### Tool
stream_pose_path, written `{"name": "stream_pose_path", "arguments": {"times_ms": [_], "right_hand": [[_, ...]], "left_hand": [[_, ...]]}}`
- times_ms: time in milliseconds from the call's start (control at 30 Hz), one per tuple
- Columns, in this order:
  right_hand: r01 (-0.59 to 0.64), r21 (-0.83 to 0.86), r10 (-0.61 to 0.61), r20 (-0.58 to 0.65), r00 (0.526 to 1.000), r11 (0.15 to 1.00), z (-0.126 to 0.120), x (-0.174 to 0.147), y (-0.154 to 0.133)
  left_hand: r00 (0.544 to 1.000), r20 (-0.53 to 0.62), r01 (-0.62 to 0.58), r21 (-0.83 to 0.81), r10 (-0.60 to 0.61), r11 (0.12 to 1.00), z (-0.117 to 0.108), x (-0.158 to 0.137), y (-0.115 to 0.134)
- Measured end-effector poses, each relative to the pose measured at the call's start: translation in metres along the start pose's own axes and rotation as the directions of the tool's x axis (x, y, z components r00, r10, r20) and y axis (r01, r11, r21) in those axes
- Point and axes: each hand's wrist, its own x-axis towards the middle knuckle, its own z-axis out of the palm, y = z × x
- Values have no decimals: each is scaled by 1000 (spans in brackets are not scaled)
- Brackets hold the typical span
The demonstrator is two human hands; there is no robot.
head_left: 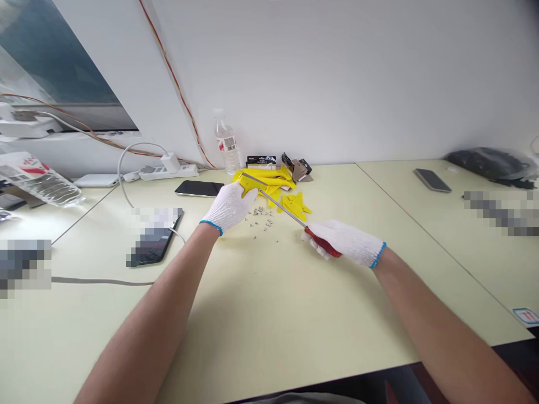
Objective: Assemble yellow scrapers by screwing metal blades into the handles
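Note:
My left hand [231,206], in a white knit glove with a blue cuff, is closed on a yellow piece with a grey metal strip [254,179] along it. In my right hand [351,240], gloved the same way, is a screwdriver [323,242] with a red handle and a long shaft. Its shaft slants up and left, and the tip is at or close to the yellow piece; contact is too small to tell. Small silvery screws or nuts [259,211] lie scattered below. Yellow flat pieces [296,205] are piled just right of my left hand.
Behind the pile stand a clear water bottle [226,143] and small black boxes [261,161]. A black phone [199,188], a cabled dark device [162,241] and a power strip [168,171] lie to the left. Another phone [432,180] and a black bag [488,164] are at right.

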Motion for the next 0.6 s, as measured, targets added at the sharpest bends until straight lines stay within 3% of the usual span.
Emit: {"name": "stream_pose_path", "arguments": {"times_ms": [67, 233, 300, 433, 500, 600], "right_hand": [[12, -65, -13, -23, 1000, 998, 0, 2, 1], [-49, -364, -61, -286, 956, 930, 5, 12, 12], [-19, -321, -60, -235, 970, 947, 6, 12, 13], [21, -39, -20, 7, 1000, 999, 4, 6, 9], [26, -100, -29, -32, 999, 995, 4, 6, 6], [-34, -290, -33, -224, 974, 956, 7, 9, 7]], "left_hand": [[1000, 5, 6, -16, -6, 1000, -1, 0, 1], [1000, 10, -4, 6, 4, 1000, -2, 0, 6], [1000, 14, 2, 10, -2, 1000, 0, 0, 4], [1000, 7, 6, -6, -6, 1000, 2, 2, -4], [1000, -9, -2, -8, 2, 1000, 2, 2, -5], [1000, -7, -5, -4, 5, 1000, 0, 1, -1]]}}
